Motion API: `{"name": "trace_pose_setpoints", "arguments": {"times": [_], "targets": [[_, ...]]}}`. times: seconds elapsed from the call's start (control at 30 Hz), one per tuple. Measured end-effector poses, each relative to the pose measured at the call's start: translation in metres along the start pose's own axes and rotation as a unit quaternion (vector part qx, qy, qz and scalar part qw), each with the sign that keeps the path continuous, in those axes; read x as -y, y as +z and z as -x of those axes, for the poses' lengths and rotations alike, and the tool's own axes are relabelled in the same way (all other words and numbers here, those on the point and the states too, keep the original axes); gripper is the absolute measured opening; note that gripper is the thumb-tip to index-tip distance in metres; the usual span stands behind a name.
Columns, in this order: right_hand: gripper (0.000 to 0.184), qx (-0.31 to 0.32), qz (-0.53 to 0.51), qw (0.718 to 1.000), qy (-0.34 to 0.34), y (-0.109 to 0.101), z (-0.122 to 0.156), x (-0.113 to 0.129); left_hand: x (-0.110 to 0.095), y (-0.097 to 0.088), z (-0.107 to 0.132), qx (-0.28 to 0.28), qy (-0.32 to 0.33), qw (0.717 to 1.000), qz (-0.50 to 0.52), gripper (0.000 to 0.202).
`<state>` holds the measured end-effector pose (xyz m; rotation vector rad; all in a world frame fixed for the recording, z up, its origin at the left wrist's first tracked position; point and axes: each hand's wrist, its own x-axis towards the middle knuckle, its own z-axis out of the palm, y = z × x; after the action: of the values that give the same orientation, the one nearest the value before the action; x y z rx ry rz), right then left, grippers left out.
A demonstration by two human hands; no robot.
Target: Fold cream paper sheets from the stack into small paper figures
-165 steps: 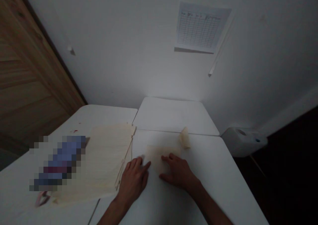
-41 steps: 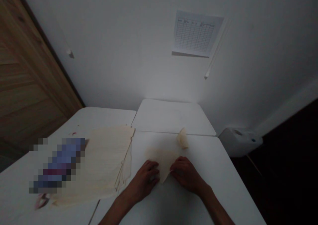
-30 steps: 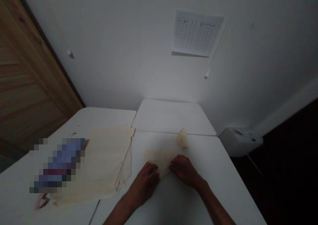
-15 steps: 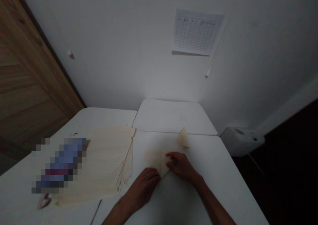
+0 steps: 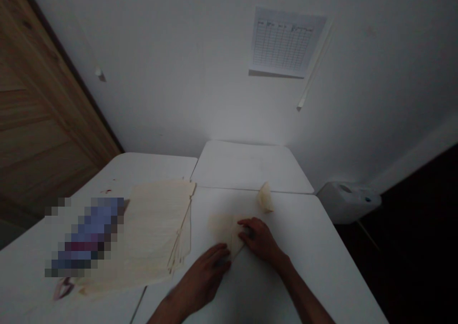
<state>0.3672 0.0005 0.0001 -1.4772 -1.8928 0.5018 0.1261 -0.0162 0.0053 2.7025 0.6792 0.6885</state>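
Note:
A thin cream-coloured pastry sheet (image 5: 219, 226) lies partly folded on the white table (image 5: 272, 286) in front of me, a crease running down its middle. At its near left edge is my left hand (image 5: 205, 271), thumb and fingers apart by the sheet's lower corner. My right hand (image 5: 261, 238) holds down the right part, index finger and thumb bent onto it; its other fingers are partly hidden. Beyond the right hand stands a small folded pastry piece (image 5: 265, 200). To the left, a stack of large pastry sheets (image 5: 157, 224) has uneven, layered right edges.
A blurred-out blue item (image 5: 93, 228) lies over the stack's left side, near a small pinkish loop (image 5: 64, 288). A printed chart (image 5: 286, 42) hangs on the wall. Beside the table's right edge is a white box (image 5: 347, 202); a wooden door (image 5: 43, 99) is at left.
My left hand has drawn back slightly toward me, its thumb and fingers parting at the sheet's edge. The right hand stays on the sheet almost unmoved. The view has shifted a little.

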Motion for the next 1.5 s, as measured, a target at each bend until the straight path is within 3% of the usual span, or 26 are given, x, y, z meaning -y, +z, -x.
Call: {"name": "trace_pose_setpoints", "arguments": {"times": [0.53,0.87,1.27,1.5], "targets": [[0.029,-0.010,0.012,1.000,0.016,0.0057,0.0026,-0.0027,0.0020,0.0048,0.0043,-0.001,-0.007,1.000,0.006,0.052],[0.028,-0.014,0.005,1.000,0.011,0.0044,0.0030,0.0003,-0.0002,0.0009,-0.0001,0.040,-0.003,0.999,-0.015,0.047],[0.029,-0.029,-0.001,1.000,0.008,0.0083,0.0040,0.0000,-0.0011,0.0005,0.0000,0.020,0.011,1.000,-0.019,0.044],[0.031,-0.037,0.002,0.999,-0.001,0.0096,0.0045,-0.0003,0.0003,0.0024,-0.0004,0.048,0.015,0.998,-0.039,0.043]]}}
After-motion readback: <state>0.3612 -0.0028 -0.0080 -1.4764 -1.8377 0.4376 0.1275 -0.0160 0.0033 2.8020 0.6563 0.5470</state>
